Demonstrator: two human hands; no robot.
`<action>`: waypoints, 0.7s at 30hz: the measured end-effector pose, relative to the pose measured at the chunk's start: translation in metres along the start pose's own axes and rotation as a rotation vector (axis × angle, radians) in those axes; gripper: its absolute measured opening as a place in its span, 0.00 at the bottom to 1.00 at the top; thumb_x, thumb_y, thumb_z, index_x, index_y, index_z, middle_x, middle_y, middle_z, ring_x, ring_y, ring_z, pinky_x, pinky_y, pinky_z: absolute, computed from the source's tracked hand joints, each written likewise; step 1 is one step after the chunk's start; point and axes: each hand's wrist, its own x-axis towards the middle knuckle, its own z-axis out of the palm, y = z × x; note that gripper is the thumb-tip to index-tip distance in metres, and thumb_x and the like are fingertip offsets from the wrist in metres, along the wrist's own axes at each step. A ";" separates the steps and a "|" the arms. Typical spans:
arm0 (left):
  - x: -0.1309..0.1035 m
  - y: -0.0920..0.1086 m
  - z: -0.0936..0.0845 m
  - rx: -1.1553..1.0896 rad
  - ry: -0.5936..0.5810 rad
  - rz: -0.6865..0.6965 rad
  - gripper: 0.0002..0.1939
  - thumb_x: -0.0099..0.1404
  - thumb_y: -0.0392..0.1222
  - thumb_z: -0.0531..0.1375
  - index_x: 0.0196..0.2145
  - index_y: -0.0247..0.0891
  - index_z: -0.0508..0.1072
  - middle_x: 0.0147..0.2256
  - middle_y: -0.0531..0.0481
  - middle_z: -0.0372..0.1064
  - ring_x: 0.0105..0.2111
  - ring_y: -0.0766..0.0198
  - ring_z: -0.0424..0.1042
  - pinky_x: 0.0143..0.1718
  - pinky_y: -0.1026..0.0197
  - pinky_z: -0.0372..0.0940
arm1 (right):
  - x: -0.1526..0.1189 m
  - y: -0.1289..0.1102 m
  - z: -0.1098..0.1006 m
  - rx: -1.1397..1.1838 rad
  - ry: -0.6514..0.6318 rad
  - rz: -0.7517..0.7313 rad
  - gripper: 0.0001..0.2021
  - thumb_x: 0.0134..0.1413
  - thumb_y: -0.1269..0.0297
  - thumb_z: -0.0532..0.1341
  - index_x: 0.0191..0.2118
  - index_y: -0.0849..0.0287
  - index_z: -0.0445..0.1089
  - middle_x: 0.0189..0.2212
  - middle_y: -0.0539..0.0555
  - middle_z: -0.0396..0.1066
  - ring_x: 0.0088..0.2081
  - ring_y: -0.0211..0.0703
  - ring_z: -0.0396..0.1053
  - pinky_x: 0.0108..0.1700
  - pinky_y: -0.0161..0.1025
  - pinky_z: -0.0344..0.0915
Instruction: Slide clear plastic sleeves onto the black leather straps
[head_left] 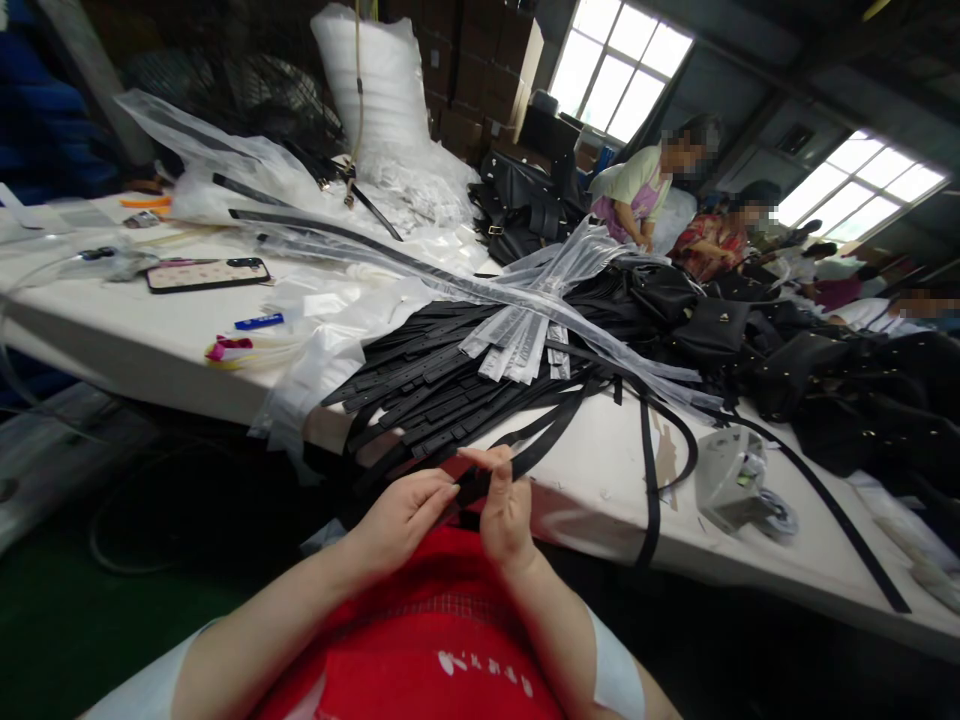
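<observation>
Close to my body, at the table's front edge, my left hand (412,510) pinches a black strap (551,437). My right hand (508,505) is closed round the same strap a little to the right, its thumb and index finger raised. The strap runs from between my hands up and right onto the table. Just beyond them lies a pile of black straps (427,390) with flat, stitched ends. Across the pile rest clear plastic sleeves (517,345), and a long black strap in clear plastic (360,240) stretches over the table.
The white table (135,335) holds a phone (208,274), a blue tube (259,321) and a tape dispenser (731,480). Black bags (712,325) are heaped at the right. Beyond the table, a person in a purple apron (637,195) and other people work. White foam wrap (379,90) stands behind.
</observation>
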 end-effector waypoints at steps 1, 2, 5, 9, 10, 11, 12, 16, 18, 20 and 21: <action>-0.001 -0.002 0.002 0.011 0.025 0.001 0.20 0.72 0.45 0.48 0.27 0.36 0.71 0.29 0.51 0.67 0.29 0.65 0.66 0.34 0.64 0.62 | -0.001 0.002 0.001 -0.026 -0.071 -0.003 0.26 0.66 0.48 0.44 0.44 0.52 0.77 0.39 0.56 0.74 0.42 0.46 0.69 0.47 0.42 0.63; -0.001 -0.004 0.004 0.026 0.045 0.002 0.20 0.72 0.45 0.48 0.27 0.36 0.71 0.28 0.51 0.67 0.29 0.65 0.66 0.33 0.64 0.62 | -0.001 0.004 0.000 -0.028 -0.127 0.009 0.23 0.65 0.48 0.46 0.46 0.51 0.76 0.41 0.55 0.74 0.44 0.46 0.69 0.48 0.43 0.62; -0.002 -0.009 0.004 0.079 0.069 -0.001 0.21 0.72 0.46 0.47 0.26 0.37 0.70 0.26 0.52 0.66 0.28 0.65 0.65 0.32 0.65 0.61 | 0.007 0.013 -0.009 0.110 -0.063 0.157 0.20 0.62 0.48 0.53 0.44 0.54 0.77 0.32 0.53 0.75 0.34 0.42 0.70 0.39 0.38 0.64; 0.002 -0.008 0.001 0.084 0.078 -0.033 0.22 0.72 0.46 0.47 0.24 0.36 0.71 0.25 0.52 0.66 0.27 0.65 0.67 0.32 0.65 0.62 | 0.021 0.021 -0.019 0.297 0.176 0.389 0.21 0.56 0.45 0.59 0.36 0.60 0.77 0.13 0.44 0.56 0.17 0.32 0.52 0.21 0.32 0.50; 0.004 -0.007 0.001 0.076 0.089 -0.038 0.22 0.72 0.45 0.47 0.24 0.36 0.72 0.25 0.52 0.67 0.27 0.65 0.68 0.32 0.65 0.62 | 0.022 0.021 -0.017 0.299 0.157 0.395 0.21 0.55 0.45 0.60 0.35 0.61 0.78 0.13 0.43 0.56 0.17 0.31 0.51 0.21 0.31 0.49; 0.006 -0.007 0.001 0.071 0.103 -0.036 0.22 0.72 0.45 0.47 0.25 0.36 0.72 0.25 0.51 0.67 0.27 0.65 0.68 0.32 0.65 0.62 | 0.021 0.021 -0.015 0.293 0.109 0.391 0.21 0.54 0.46 0.60 0.35 0.62 0.78 0.13 0.44 0.57 0.17 0.31 0.52 0.21 0.31 0.49; 0.007 -0.006 0.001 0.070 0.112 -0.028 0.22 0.72 0.44 0.47 0.25 0.36 0.72 0.25 0.51 0.68 0.27 0.66 0.68 0.32 0.66 0.62 | 0.020 0.020 -0.012 0.285 0.046 0.388 0.21 0.54 0.46 0.60 0.34 0.62 0.78 0.13 0.45 0.59 0.17 0.30 0.53 0.22 0.31 0.50; 0.013 -0.003 0.002 0.115 0.124 0.032 0.21 0.71 0.42 0.47 0.26 0.36 0.73 0.26 0.51 0.68 0.27 0.66 0.68 0.32 0.66 0.62 | 0.013 0.021 -0.004 0.254 -0.138 0.434 0.23 0.49 0.44 0.62 0.25 0.63 0.74 0.12 0.47 0.62 0.15 0.30 0.54 0.19 0.30 0.50; 0.014 -0.004 0.002 0.155 0.120 0.048 0.20 0.71 0.42 0.48 0.26 0.36 0.74 0.26 0.50 0.69 0.28 0.66 0.69 0.33 0.66 0.62 | 0.012 0.027 -0.006 0.209 -0.124 0.496 0.25 0.45 0.42 0.64 0.19 0.62 0.68 0.10 0.47 0.61 0.13 0.30 0.54 0.16 0.30 0.48; 0.013 -0.005 0.002 0.182 0.115 0.064 0.19 0.70 0.42 0.50 0.27 0.37 0.75 0.27 0.50 0.70 0.29 0.66 0.70 0.34 0.66 0.63 | 0.013 0.033 -0.010 0.215 -0.183 0.621 0.27 0.42 0.39 0.64 0.16 0.61 0.65 0.09 0.48 0.61 0.12 0.30 0.55 0.15 0.30 0.47; 0.012 -0.006 0.003 0.181 0.118 0.064 0.17 0.70 0.42 0.51 0.28 0.38 0.76 0.28 0.50 0.71 0.30 0.65 0.70 0.35 0.65 0.63 | 0.013 0.036 -0.011 0.266 -0.243 0.687 0.27 0.42 0.38 0.64 0.18 0.62 0.66 0.10 0.49 0.62 0.12 0.31 0.56 0.14 0.30 0.47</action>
